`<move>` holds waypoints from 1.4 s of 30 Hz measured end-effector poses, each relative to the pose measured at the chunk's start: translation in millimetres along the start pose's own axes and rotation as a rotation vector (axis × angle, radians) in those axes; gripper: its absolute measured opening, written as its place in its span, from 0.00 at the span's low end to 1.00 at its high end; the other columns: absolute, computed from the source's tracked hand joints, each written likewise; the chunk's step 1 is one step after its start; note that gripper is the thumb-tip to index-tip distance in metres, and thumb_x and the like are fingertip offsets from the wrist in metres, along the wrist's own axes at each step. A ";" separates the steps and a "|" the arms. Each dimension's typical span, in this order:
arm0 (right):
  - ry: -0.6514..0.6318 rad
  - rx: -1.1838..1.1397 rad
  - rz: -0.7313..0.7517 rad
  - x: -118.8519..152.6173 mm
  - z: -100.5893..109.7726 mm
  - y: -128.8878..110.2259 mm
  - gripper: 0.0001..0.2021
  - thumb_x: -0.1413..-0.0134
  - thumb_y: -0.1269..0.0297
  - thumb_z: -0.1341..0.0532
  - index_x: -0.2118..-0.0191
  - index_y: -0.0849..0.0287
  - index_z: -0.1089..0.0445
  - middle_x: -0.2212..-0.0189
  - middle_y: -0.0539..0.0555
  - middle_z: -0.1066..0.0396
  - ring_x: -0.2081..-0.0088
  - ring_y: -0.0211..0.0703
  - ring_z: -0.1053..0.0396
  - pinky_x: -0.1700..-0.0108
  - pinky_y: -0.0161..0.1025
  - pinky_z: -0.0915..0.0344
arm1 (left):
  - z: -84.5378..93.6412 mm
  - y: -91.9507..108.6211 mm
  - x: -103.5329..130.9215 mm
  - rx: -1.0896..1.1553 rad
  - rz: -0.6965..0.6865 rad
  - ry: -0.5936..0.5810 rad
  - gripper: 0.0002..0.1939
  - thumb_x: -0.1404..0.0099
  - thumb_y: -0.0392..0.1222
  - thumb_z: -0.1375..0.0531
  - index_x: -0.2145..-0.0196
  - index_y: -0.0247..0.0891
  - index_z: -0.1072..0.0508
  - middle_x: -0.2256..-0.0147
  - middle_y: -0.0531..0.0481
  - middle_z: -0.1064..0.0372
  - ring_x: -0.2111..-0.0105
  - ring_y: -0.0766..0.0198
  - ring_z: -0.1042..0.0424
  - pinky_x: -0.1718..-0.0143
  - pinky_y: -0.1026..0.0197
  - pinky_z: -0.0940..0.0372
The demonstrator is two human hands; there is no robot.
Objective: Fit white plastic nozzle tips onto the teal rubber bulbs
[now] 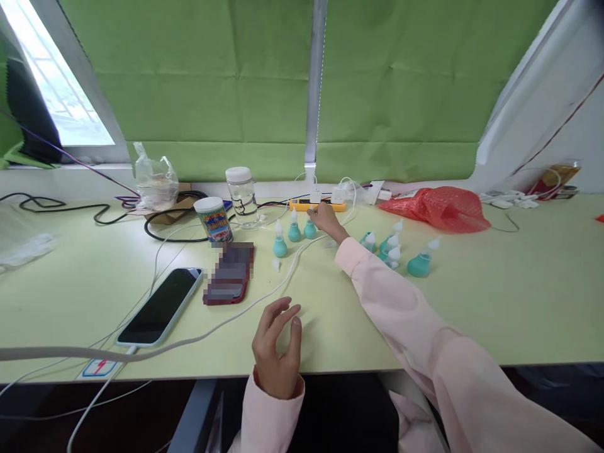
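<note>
My right hand (327,221) reaches across the table with its fingers closed at the top of a small teal nasal aspirator (310,230), hiding most of its nozzle. Left of it, a second aspirator (294,229) and a third aspirator (279,244) stand upright with translucent white tips. A loose white tip (276,265) lies in front of them. Right of my forearm are several more aspirators, among them a tilted one (419,264). Near the front edge, my left hand (277,346) hovers with curled, parted fingers and holds nothing.
A white cable (255,304) crosses the table. Left are a phone (160,307), a red-edged phone (236,270), a printed canister (214,220) and a lidded clear jar (241,198). Behind are a yellow-orange bar-shaped object (337,206) and red bubble wrap (441,207).
</note>
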State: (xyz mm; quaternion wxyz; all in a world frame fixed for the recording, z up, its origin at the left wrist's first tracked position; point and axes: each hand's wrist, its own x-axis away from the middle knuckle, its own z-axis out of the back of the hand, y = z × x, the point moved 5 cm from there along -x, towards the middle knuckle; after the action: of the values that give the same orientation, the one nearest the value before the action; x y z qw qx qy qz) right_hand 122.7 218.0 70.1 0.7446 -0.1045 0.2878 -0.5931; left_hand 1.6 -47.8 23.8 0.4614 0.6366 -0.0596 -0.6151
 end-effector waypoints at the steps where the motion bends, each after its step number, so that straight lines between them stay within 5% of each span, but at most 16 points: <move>1: 0.014 -0.005 -0.010 0.2 -0.3 0.9 0.10 0.46 0.65 0.52 0.75 0.61 0.41 0.80 0.54 0.37 0.74 0.40 0.37 0.71 0.35 0.44 | -0.3 0.4 -0.7 -0.004 0.003 -0.006 0.09 0.44 0.31 0.46 0.67 0.36 0.28 0.64 0.44 0.34 0.62 0.59 0.33 0.63 0.56 0.35; 15: 0.081 -0.007 -0.066 -0.3 -7.1 6.1 0.12 0.45 0.63 0.54 0.74 0.62 0.40 0.77 0.56 0.35 0.72 0.41 0.37 0.69 0.36 0.43 | -2.6 1.5 -1.7 0.000 0.032 -0.046 0.09 0.43 0.32 0.47 0.68 0.35 0.28 0.64 0.44 0.33 0.62 0.59 0.33 0.63 0.57 0.36; 25: 0.208 0.033 -0.053 16.6 4.6 -6.5 0.17 0.46 0.59 0.51 0.58 0.68 0.38 0.68 0.61 0.33 0.62 0.47 0.37 0.62 0.38 0.44 | -2.7 0.9 -0.5 -0.021 0.022 -0.062 0.08 0.43 0.31 0.46 0.67 0.32 0.28 0.65 0.42 0.33 0.62 0.61 0.33 0.62 0.60 0.37; 28: 0.258 0.033 0.094 39.9 5.4 -28.6 0.19 0.43 0.60 0.57 0.52 0.68 0.43 0.72 0.56 0.34 0.68 0.41 0.37 0.64 0.35 0.45 | -2.7 0.9 0.0 -0.028 0.024 -0.069 0.08 0.43 0.31 0.46 0.67 0.32 0.28 0.65 0.43 0.33 0.63 0.61 0.33 0.63 0.60 0.37; 30: 0.146 0.063 0.352 63.3 -4.3 -52.3 0.18 0.42 0.62 0.57 0.54 0.68 0.40 0.75 0.54 0.34 0.72 0.38 0.37 0.67 0.33 0.46 | -3.5 0.5 0.6 -0.026 0.031 -0.088 0.08 0.43 0.31 0.47 0.67 0.33 0.28 0.66 0.44 0.33 0.64 0.61 0.33 0.64 0.60 0.36; 34: -0.151 0.099 0.636 106.9 -29.0 -80.3 0.10 0.52 0.61 0.43 0.66 0.61 0.30 0.80 0.51 0.34 0.75 0.36 0.38 0.72 0.31 0.48 | -5.4 0.1 1.6 -0.027 0.026 -0.118 0.09 0.43 0.30 0.47 0.66 0.34 0.29 0.68 0.45 0.33 0.66 0.62 0.32 0.66 0.60 0.36; 42: -0.546 0.058 0.730 114.9 -54.4 -96.9 0.14 0.58 0.63 0.39 0.63 0.62 0.28 0.80 0.51 0.32 0.76 0.34 0.39 0.76 0.30 0.51 | -6.5 0.6 1.0 -0.047 0.026 -0.157 0.08 0.43 0.30 0.47 0.67 0.32 0.29 0.69 0.45 0.33 0.67 0.63 0.33 0.67 0.61 0.36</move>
State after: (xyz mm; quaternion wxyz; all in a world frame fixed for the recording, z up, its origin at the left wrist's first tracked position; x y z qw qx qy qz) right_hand 28.0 93.1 39.1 0.9562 -0.1277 0.0824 -0.2503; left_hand 7.7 -45.4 22.3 0.4781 0.5747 -0.0894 -0.6581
